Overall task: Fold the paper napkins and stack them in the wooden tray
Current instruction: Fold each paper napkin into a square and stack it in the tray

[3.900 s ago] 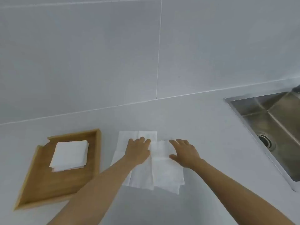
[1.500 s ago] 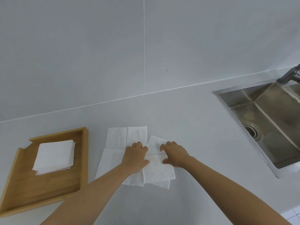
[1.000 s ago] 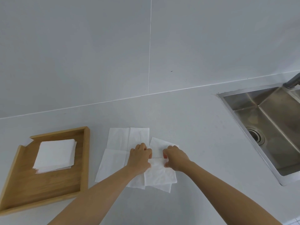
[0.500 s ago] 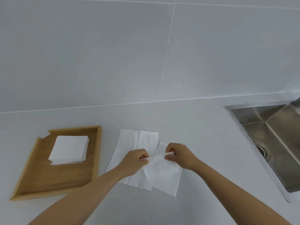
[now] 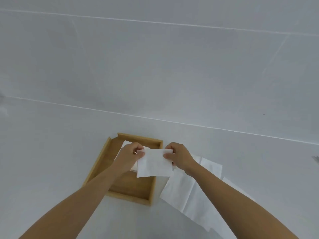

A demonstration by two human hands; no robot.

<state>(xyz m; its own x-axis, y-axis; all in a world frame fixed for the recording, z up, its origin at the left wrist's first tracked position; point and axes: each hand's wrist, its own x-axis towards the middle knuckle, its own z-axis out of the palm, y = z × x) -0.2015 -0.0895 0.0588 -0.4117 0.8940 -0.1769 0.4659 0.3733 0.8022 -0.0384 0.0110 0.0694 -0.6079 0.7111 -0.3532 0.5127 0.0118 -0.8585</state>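
A folded white napkin (image 5: 154, 163) hangs in the air over the wooden tray (image 5: 133, 191). My left hand (image 5: 130, 156) pinches its upper left corner and my right hand (image 5: 177, 156) pinches its upper right corner. The stack of folded napkins (image 5: 124, 144) inside the tray is mostly hidden behind my left hand and the held napkin. Unfolded white napkins (image 5: 193, 188) lie flat on the counter to the right of the tray, partly under my right forearm.
The grey-white counter (image 5: 51, 161) meets a tiled wall (image 5: 155, 66) behind the tray. A sliver of metal (image 5: 316, 158) shows at the right edge of the view.
Both hands have lifted the folded napkin off the counter and carried it left, over the tray. The view has swung left, so the sink is out of sight.
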